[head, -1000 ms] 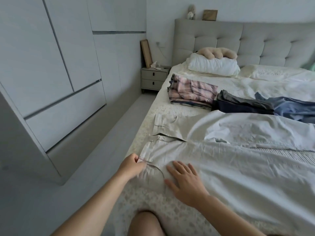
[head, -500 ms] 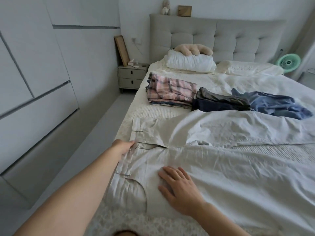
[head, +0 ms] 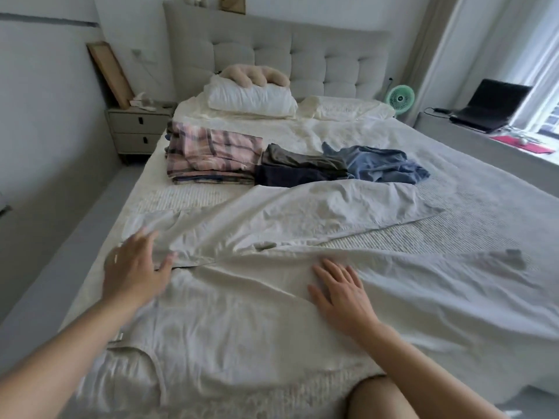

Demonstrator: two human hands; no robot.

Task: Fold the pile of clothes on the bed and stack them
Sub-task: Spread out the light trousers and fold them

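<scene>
Pale beige trousers (head: 272,297) lie spread across the near part of the bed (head: 484,213), both legs running to the right. My left hand (head: 133,270) hovers, blurred, with fingers spread over the waistband at the left. My right hand (head: 341,291) lies flat on the near leg. Further up the bed sit a folded pink plaid stack (head: 211,157), folded dark garments (head: 299,169) and a crumpled blue garment (head: 378,166).
White pillows (head: 251,99) with a plush toy lean at the grey headboard. A nightstand (head: 137,130) stands left of the bed. A green fan (head: 400,98), a laptop (head: 490,105) and a window ledge are at the right. My knee (head: 390,397) is at the bottom edge.
My left hand let go of the waistband edge and moved up and right, fingers spread. My right hand stayed flat on the trousers. The view swung right.
</scene>
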